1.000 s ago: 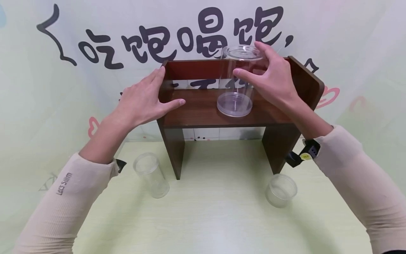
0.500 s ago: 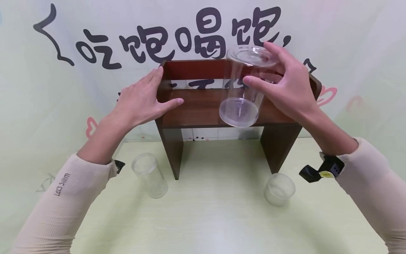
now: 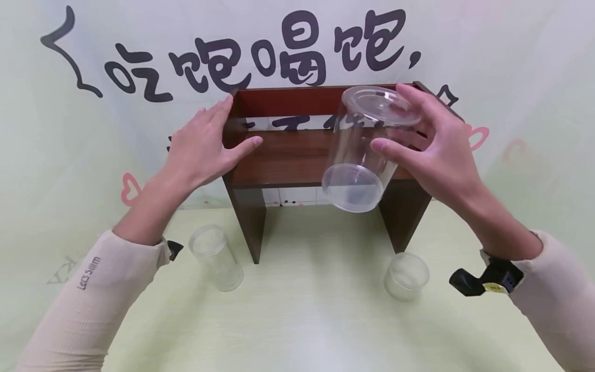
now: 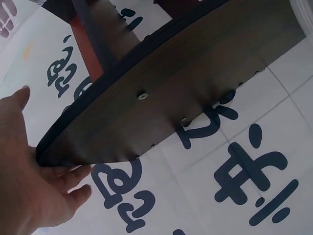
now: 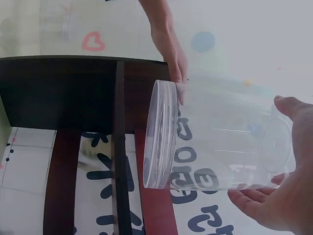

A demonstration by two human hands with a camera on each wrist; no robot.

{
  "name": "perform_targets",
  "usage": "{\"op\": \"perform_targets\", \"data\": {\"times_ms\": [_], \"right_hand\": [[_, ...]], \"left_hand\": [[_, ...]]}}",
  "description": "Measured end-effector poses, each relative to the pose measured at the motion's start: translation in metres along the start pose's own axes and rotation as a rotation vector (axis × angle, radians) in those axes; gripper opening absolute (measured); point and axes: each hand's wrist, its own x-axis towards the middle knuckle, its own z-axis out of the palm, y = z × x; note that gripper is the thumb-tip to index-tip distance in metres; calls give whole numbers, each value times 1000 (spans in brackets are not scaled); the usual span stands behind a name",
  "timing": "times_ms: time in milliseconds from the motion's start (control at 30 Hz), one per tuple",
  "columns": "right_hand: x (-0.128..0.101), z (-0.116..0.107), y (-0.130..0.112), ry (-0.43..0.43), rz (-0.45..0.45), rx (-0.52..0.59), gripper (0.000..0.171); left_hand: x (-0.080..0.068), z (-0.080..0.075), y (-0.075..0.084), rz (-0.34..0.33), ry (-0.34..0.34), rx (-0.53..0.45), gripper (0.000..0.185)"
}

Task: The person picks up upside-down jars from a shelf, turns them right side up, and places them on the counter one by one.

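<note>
Fingers of the right hand curl round a clear lidded jar, tilted mid-frame off the wooden shelf's front edge, while the flat, spread left hand presses its left edge.

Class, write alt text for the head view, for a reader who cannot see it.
A person's right hand holds a clear plastic jar, tilted, in front of a small dark wooden shelf. The left hand rests with straight fingers on the shelf's left end. Two smaller clear jars stand on the pale green table, one left and one right of the shelf.
</note>
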Motion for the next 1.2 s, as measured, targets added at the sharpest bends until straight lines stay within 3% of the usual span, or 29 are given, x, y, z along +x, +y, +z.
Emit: {"op": "perform_targets", "data": {"times_ms": [267,433,533,667,800,1000,1200], "right_hand": [[-16,3,8,-3,20,52,78],[-26,5,15,8,30,112,73],[-32,6,19,14,53,120,70],[-40,10,24,27,84,118,67],[-47,15,30,53,99,215,63],[-55,28,41,116,75,475,57],[-63,40,52,169,46,710,56]], "left_hand": [[-10,10,3,133,404,-111,88],[-23,19,22,269,643,-260,85],[-36,29,38,357,711,-393,85],[-53,46,58,446,670,-555,84],[-70,62,73,448,547,-660,87],[-93,85,86,319,336,-752,99],[-105,105,94,213,201,-842,112]]}}
